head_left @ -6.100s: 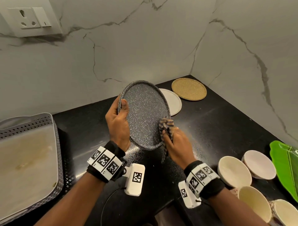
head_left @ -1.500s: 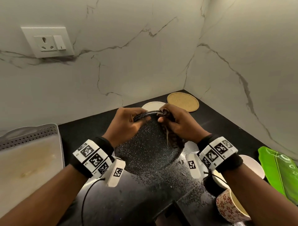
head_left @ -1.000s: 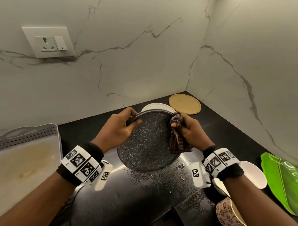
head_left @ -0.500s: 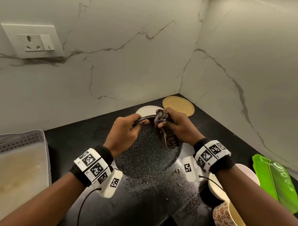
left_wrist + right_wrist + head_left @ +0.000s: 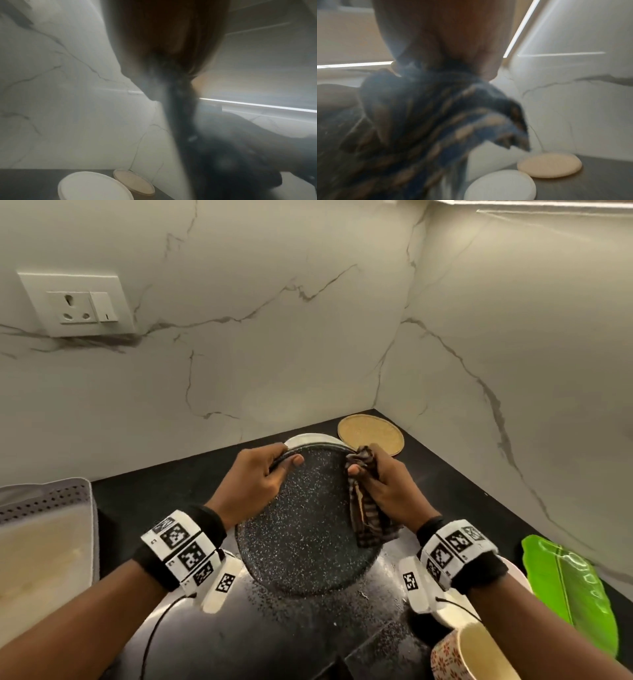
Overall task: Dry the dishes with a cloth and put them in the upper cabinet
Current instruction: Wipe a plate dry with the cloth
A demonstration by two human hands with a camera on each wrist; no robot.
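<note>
A dark speckled round plate [image 5: 305, 529] is held tilted above the black counter [image 5: 150, 498]. My left hand [image 5: 260, 481] grips its upper left rim, thumb on the face. My right hand [image 5: 380, 484] grips a striped brown and blue cloth [image 5: 366, 508] and presses it against the plate's upper right rim. In the left wrist view the plate [image 5: 181, 121] shows edge-on and blurred under my left hand [image 5: 164, 37]. The right wrist view is filled by the blurred cloth [image 5: 436, 119] under my right hand [image 5: 447, 33].
A white plate [image 5: 308, 438] and a tan plate [image 5: 371, 434] lie in the back corner. A green leaf-shaped dish [image 5: 572, 587], a patterned cup [image 5: 469, 652] and pale bowls [image 5: 448, 611] sit front right. A grey perforated tray [image 5: 44, 535] stands at left. A wall socket [image 5: 77, 304] is upper left.
My right hand has slid the cloth to and fro along the plate's top rim, now back at the upper right. The left hand keeps its grip on the rim.
</note>
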